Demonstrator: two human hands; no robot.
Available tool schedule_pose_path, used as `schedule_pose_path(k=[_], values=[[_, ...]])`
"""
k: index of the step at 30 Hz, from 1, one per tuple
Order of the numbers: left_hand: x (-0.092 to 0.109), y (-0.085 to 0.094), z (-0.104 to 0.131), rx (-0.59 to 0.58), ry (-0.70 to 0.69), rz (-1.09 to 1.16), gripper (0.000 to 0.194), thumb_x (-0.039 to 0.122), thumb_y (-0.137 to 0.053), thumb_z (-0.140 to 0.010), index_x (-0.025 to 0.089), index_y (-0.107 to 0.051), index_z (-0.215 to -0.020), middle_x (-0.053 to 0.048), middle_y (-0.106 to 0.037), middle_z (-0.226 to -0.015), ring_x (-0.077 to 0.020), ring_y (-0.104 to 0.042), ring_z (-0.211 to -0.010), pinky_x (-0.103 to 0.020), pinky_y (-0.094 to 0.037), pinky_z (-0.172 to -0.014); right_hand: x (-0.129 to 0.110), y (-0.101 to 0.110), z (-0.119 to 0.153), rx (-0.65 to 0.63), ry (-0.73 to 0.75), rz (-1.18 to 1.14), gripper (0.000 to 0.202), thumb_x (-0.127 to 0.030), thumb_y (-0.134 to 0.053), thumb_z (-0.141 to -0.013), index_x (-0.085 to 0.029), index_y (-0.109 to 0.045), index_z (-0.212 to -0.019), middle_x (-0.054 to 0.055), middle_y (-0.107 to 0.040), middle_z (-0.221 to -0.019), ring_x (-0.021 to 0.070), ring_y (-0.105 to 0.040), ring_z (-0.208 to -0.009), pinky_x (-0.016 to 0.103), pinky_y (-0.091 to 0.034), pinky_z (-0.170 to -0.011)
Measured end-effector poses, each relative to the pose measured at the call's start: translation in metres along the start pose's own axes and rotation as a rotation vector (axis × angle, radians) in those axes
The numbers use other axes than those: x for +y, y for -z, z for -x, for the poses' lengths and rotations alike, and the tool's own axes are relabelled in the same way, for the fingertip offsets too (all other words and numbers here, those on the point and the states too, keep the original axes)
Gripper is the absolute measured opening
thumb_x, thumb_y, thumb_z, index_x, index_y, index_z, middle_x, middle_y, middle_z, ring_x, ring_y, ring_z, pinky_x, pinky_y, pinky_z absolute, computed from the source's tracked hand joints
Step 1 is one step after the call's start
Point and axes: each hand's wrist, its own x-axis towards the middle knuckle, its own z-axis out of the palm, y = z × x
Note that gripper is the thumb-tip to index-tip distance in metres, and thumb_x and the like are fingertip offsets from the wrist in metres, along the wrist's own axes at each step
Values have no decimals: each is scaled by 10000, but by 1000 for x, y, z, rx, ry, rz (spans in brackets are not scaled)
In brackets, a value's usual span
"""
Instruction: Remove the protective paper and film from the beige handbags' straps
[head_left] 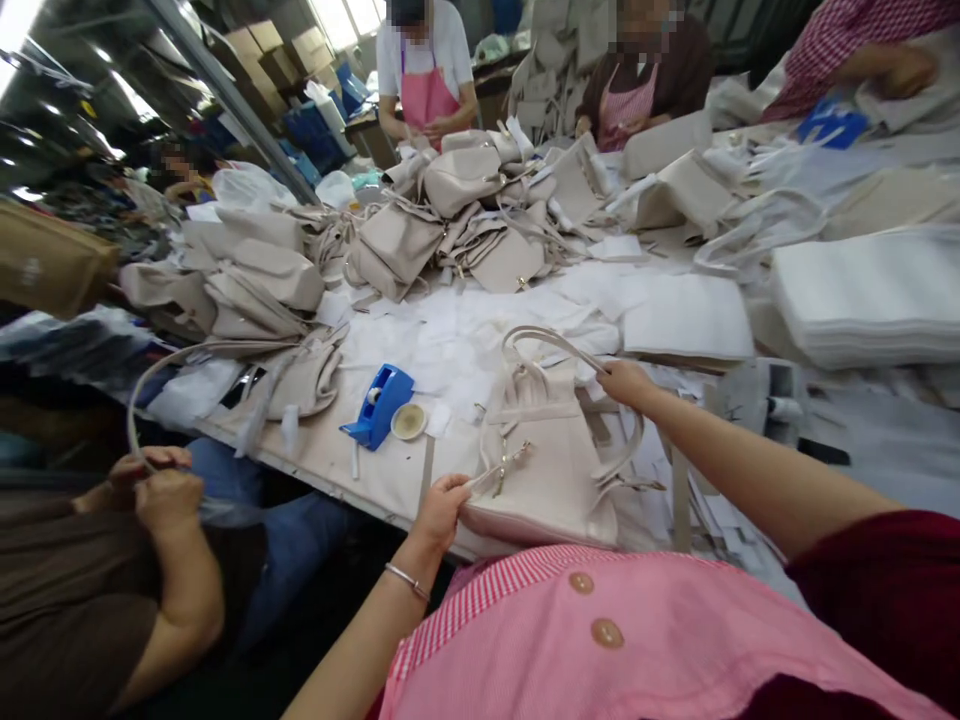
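A beige handbag (551, 455) lies on the table edge right in front of me, with gold-coloured metal fittings on its front. My left hand (442, 508) is closed at the bag's lower left side, thumb and fingers pinching a thin strap or edge there. On the other side, my right hand (628, 386) grips the bag's long handle (551, 335), whose loop arches above the bag top. The fingertips of the right hand are partly hidden. Left of the bag stand a blue tape dispenser (381, 405) and a small round dish or roll (409, 421).
Beige bags (450, 210) are heaped across the table. White padding sheets (870, 295) are stacked at right, beside a grey tape dispenser (761, 400). At left, a co-worker's hands (161, 485) hold another strap. Other people work across the table, near another blue dispenser (832, 122).
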Motion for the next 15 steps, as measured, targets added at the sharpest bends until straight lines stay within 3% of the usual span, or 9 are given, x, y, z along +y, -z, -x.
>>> schedule_pose_path(k=[2,5,8,10,12,14,15], values=[[-1,4,-7,-39,20,38,241,226,-642,-645,152,-630,-874,-19,-650,-737,-148,-583,-642,-256,-443,-604,1,7,-9,48,13,-6,358,-279,-450,-930,-135,-720,-1116,171,-691,-1079,269,-644,-1020,337,-474,-878],[5,3,-20,-160,37,-3,349,180,-662,-637,137,-653,-983,-50,-695,-791,-168,-610,-644,-280,-461,-607,-1,25,-19,160,7,11,446,-292,-522,-898,-142,-617,-1307,203,-585,-1291,297,-566,-1171,398,-433,-991],[17,-2,-31,-199,-12,-108,436,152,-725,-604,146,-662,-1036,-58,-690,-823,-212,-629,-745,-330,-484,-718,-14,42,-5,270,81,15,511,-298,-590,-855,-121,-585,-1334,214,-539,-1349,319,-523,-1216,425,-412,-1025],[28,-7,-36,-171,-186,-279,484,154,-757,-594,167,-664,-1069,-69,-664,-920,-245,-615,-890,-369,-466,-859,-26,44,23,186,219,-41,391,-312,-534,-891,-116,-666,-1202,178,-651,-1175,285,-601,-1072,381,-453,-956],[40,-12,-39,-175,-428,-528,500,182,-763,-616,203,-673,-1107,-84,-625,-1040,-273,-575,-1023,-389,-422,-965,-37,33,62,-95,368,-146,357,-370,-466,-931,-157,-719,-1064,115,-710,-989,236,-645,-891,333,-487,-842],[51,-19,-44,-222,-569,-729,454,253,-784,-625,228,-701,-1071,-101,-604,-1069,-311,-558,-1061,-417,-417,-976,-44,11,102,-284,405,-164,350,-410,-520,-897,-169,-720,-1054,111,-711,-999,234,-649,-871,331,-488,-819],[56,-23,-47,-251,-569,-763,395,280,-804,-607,229,-722,-990,-112,-607,-1036,-336,-559,-1053,-437,-421,-963,-47,-2,119,-297,417,-136,359,-413,-566,-865,-164,-711,-1079,127,-700,-1039,254,-642,-923,346,-483,-847]])
